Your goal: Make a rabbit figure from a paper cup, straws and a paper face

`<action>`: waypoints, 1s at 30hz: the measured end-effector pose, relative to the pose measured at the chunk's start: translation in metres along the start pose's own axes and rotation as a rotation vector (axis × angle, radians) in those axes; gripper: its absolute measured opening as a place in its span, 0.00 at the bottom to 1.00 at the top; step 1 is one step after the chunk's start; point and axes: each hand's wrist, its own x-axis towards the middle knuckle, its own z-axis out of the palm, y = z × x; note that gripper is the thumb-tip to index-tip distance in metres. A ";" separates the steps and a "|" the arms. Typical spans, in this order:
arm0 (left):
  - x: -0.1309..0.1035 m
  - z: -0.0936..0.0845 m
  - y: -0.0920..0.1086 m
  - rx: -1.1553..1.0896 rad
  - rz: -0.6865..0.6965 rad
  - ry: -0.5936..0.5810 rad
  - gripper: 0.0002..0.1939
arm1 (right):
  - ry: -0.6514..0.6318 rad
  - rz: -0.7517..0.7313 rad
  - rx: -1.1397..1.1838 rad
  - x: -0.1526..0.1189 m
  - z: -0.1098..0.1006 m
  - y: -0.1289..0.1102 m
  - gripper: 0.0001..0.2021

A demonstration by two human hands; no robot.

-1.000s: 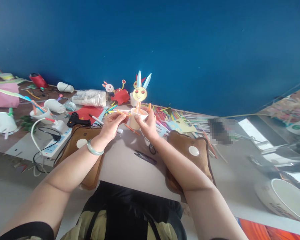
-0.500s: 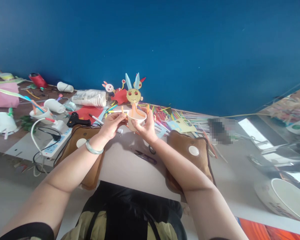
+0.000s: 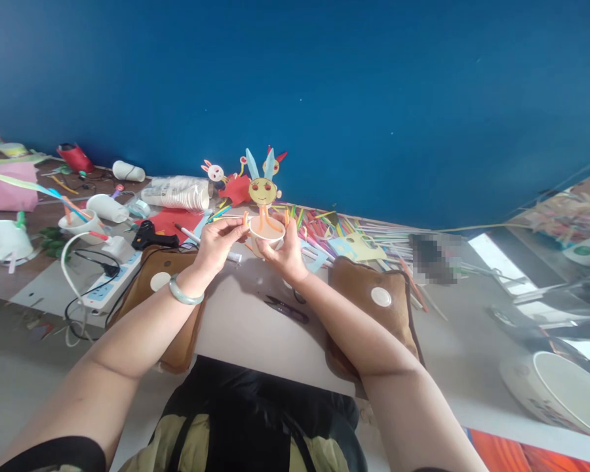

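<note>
My right hand (image 3: pixel 287 254) is wrapped round a white paper cup (image 3: pixel 267 237), its thumb near the rim. Above the cup stands a yellow rabbit face (image 3: pixel 263 191) with pale blue ears, on orange pipe cleaners (image 3: pixel 265 216) that run down inside. My left hand (image 3: pixel 221 241) pinches a short orange pipe cleaner (image 3: pixel 246 218) at the cup's left side. Another orange end shows by my right fingers. Below my hands, dark thread snips (image 3: pixel 288 309) lie on the table (image 3: pixel 255 341).
A brown cushion lies on each side, left (image 3: pixel 177 314) and right (image 3: pixel 368 308). On the left are a black glue gun (image 3: pixel 153 236), a power strip (image 3: pixel 113 285) with cables and stacked paper cups (image 3: pixel 177 193). Pipe cleaners (image 3: pixel 319 229) are strewn behind my hands; a bowl (image 3: pixel 560 393) stands right.
The cup has shifted slightly left and its mouth faces me a little more. My left hand has turned slightly and still pinches the orange end; my right hand keeps its hold.
</note>
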 end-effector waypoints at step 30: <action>-0.014 0.010 -0.002 0.255 -0.047 -0.348 0.25 | -0.013 0.010 0.089 0.003 0.000 0.005 0.39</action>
